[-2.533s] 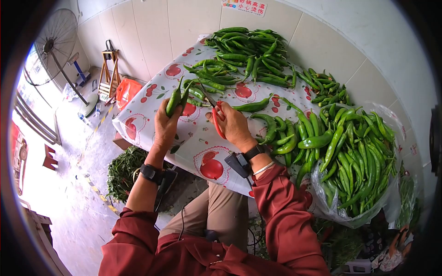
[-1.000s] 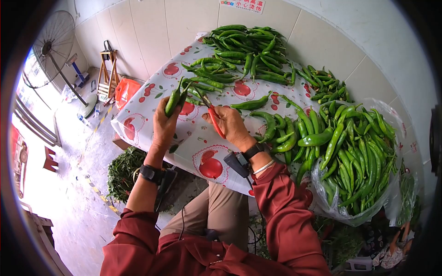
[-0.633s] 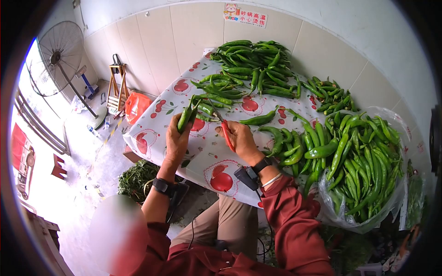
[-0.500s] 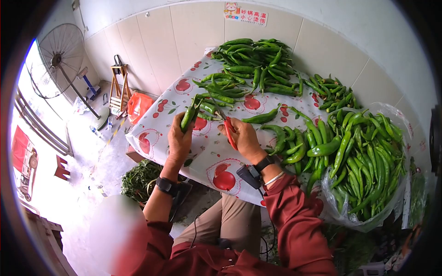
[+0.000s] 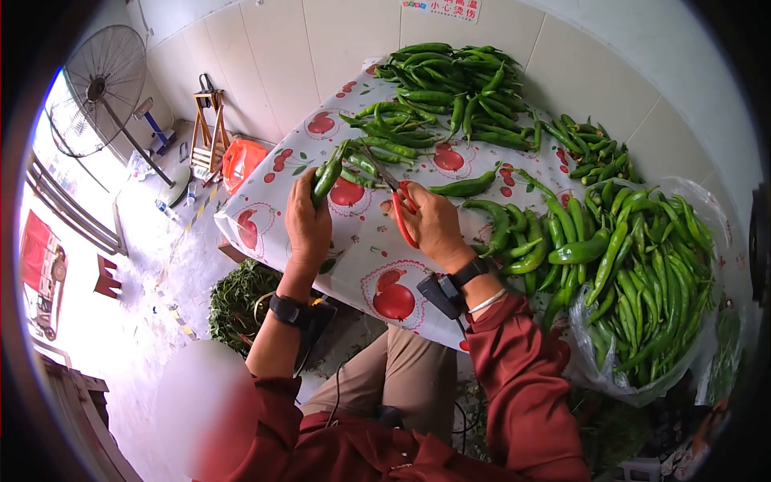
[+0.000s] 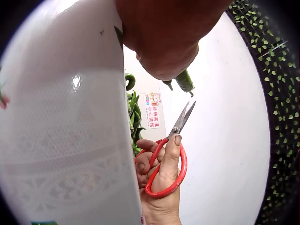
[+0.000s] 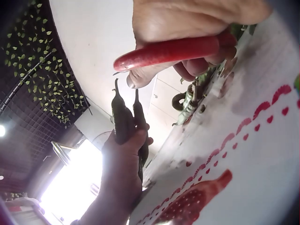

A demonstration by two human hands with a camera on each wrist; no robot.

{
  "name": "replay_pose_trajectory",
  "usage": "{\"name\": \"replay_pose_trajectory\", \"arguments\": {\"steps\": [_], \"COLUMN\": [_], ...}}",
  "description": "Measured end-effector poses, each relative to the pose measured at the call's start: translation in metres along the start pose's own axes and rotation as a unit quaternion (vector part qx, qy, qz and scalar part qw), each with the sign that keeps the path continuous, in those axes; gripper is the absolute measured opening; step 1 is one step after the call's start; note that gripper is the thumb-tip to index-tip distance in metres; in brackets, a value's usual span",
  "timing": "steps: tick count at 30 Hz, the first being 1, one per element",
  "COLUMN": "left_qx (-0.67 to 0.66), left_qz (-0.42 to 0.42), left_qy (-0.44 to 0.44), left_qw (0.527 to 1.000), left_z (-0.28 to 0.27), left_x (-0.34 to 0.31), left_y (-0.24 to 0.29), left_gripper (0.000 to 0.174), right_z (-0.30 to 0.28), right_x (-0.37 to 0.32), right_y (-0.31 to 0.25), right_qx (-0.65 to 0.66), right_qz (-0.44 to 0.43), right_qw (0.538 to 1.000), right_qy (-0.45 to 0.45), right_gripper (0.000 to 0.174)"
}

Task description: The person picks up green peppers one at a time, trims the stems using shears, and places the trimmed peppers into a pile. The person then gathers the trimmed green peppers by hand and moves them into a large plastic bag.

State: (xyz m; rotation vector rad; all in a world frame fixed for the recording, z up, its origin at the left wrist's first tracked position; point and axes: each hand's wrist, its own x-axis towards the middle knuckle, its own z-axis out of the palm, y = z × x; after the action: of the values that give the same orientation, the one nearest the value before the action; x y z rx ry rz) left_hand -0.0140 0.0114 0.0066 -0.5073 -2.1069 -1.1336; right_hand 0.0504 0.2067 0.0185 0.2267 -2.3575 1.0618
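Observation:
Over the table's near left part, my left hand (image 5: pixel 309 229) grips green chili peppers (image 5: pixel 328 181), stem ends pointing up and away from me. The right wrist view shows at least two peppers (image 7: pixel 123 119) between its fingers and thumb. My right hand (image 5: pixel 435 225) holds a pair of scissors (image 5: pixel 405 228) by red loop handles. In the left wrist view the scissors' blades (image 6: pixel 182 123) stand slightly apart, tips just short of the pepper stems (image 6: pixel 186 83). Several loose peppers (image 5: pixel 389 145) lie on the cloth beyond both hands.
A patterned cloth covers the table (image 5: pixel 353 265). A large pepper heap (image 5: pixel 450 80) lies at the back by the wall, a smaller one (image 5: pixel 598 157) right of it. A plastic bag (image 5: pixel 590 337) overflows with peppers at the right. Leafy greens (image 5: pixel 241 305) sit low at the left.
The scissors' handles, close together about a second ago, are spread apart now. The peppers in my left hand have tilted to the right. The head view has shifted slightly.

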Motion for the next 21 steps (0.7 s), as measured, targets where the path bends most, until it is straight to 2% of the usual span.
{"name": "replay_pose_trajectory", "arguments": {"steps": [4, 7, 15, 21], "left_qx": [-0.009, -0.006, -0.04, -0.022], "left_qz": [-0.003, -0.008, -0.035, -0.004], "left_qy": [0.004, 0.002, -0.024, -0.025], "left_qw": [1.0, 1.0, 0.998, 0.999], "left_z": [0.0016, 0.0019, -0.0017, 0.0016], "left_x": [0.0, -0.0002, 0.0011, -0.0003], "left_y": [-0.003, -0.0024, 0.004, -0.0027], "left_gripper": [0.043, 0.043, 0.046, 0.047], "right_z": [-0.0008, -0.0005, -0.0042, -0.0011], "right_x": [0.001, 0.0026, 0.0017, 0.0009], "right_y": [-0.0013, -0.0034, -0.007, -0.0006], "right_qx": [-0.009, 0.033, 0.071, 0.074], "right_qz": [-0.01, -0.006, 0.033, -0.005], "right_qw": [1.0, 0.999, 0.994, 0.995], "right_qy": [-0.014, -0.033, -0.08, -0.061], "right_gripper": [0.035, 0.034, 0.03, 0.026]}}
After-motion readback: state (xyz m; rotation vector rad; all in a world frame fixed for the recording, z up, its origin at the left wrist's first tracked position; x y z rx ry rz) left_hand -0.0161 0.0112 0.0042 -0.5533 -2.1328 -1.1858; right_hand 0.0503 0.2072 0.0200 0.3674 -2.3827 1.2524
